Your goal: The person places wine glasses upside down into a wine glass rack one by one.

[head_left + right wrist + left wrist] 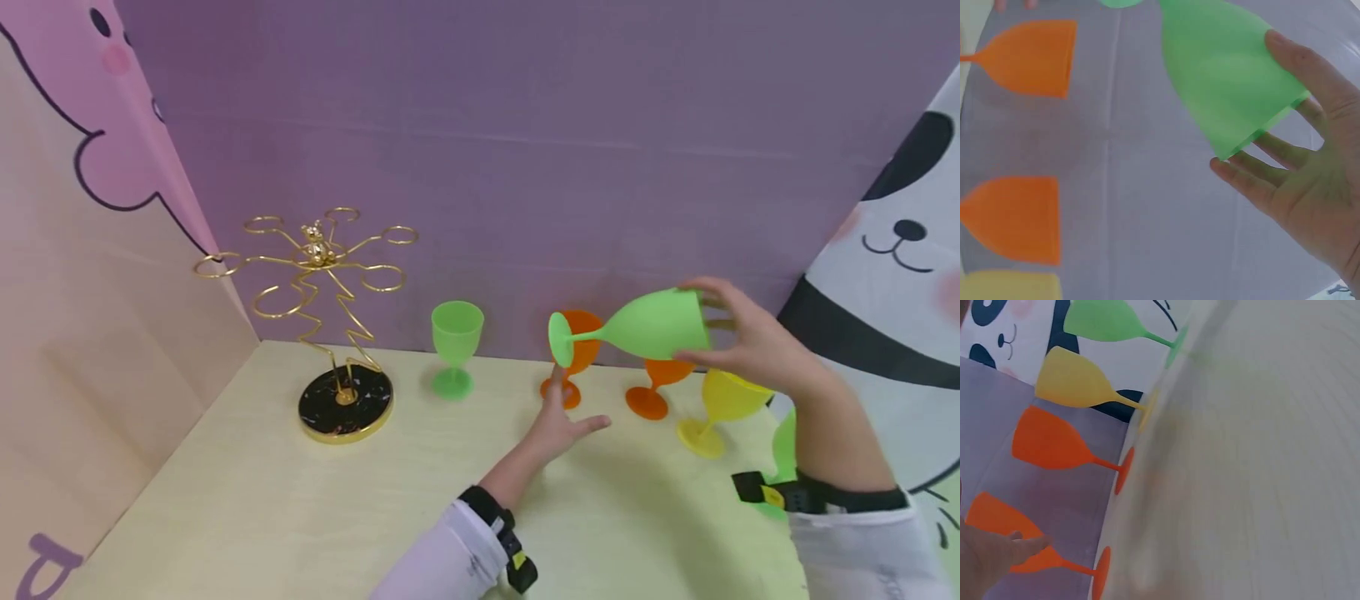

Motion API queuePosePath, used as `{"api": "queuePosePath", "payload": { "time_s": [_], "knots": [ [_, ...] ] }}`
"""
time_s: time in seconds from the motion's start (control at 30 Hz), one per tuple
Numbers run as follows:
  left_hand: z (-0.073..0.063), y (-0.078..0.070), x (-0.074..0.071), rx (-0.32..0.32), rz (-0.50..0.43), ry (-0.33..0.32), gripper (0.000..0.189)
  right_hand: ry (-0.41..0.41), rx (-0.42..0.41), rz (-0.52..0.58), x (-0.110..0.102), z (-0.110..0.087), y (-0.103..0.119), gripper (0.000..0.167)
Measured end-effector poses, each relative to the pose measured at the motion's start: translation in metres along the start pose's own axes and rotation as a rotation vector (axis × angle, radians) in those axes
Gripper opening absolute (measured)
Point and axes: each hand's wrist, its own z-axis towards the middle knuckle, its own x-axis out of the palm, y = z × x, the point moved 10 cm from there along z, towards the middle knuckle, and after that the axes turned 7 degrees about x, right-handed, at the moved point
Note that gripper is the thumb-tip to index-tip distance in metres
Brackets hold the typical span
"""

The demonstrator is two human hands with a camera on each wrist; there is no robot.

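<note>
My right hand (772, 346) holds a light-green plastic goblet (652, 325) in the air, pinching it at the rim between thumb and fingers. The goblet lies sideways, its foot pointing left, in front of an orange goblet (582, 360) that stands by the back wall. In the right wrist view the thumb (1304, 62) presses the bowl's outside, and the other fingers are at the rim. My left hand (558, 429) is below the held goblet's foot, thumb spread and fingers extended, with nothing in its grasp. Whether its fingertips touch either goblet, I cannot tell.
Farther right stand a second orange goblet (663, 372), a yellow goblet (731, 398) and a green goblet (784, 446), partly behind my right forearm. Another green goblet (457, 333) stands left of centre. Beside it is a gold wire rack (341, 262) with rings on a black round base (322, 410).
</note>
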Motion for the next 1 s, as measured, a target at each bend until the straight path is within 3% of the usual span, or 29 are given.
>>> {"api": "queuePosePath", "payload": {
  "time_s": [0.23, 0.47, 0.63, 0.8, 0.9, 1.0],
  "knots": [
    [-0.001, -0.006, -0.012, -0.001, -0.126, -0.026, 0.107, -0.08, -0.024, 0.186, 0.028, -0.005, -0.007, 0.083],
    [0.0, -0.027, -0.026, 0.083, -0.168, -0.045, 0.115, -0.119, -0.014, 0.466, 0.054, -0.008, -0.018, 0.078],
    [0.0, -0.045, -0.033, 0.145, -0.272, -0.059, 0.118, -0.148, 0.115, 0.697, 0.076, -0.011, -0.03, 0.069],
    [-0.003, -0.063, -0.039, 0.232, -0.304, -0.063, 0.12, -0.161, 0.21, 0.959, 0.105, -0.02, -0.033, 0.059],
    [-0.004, -0.076, -0.044, 0.285, -0.313, -0.055, 0.122, -0.147, 0.186, 1.146, 0.121, -0.024, -0.027, 0.048],
    [-0.007, -0.088, -0.049, 0.332, -0.331, -0.04, 0.123, -0.109, 0.096, 1.331, 0.132, -0.027, -0.016, 0.037]
  ]
}}
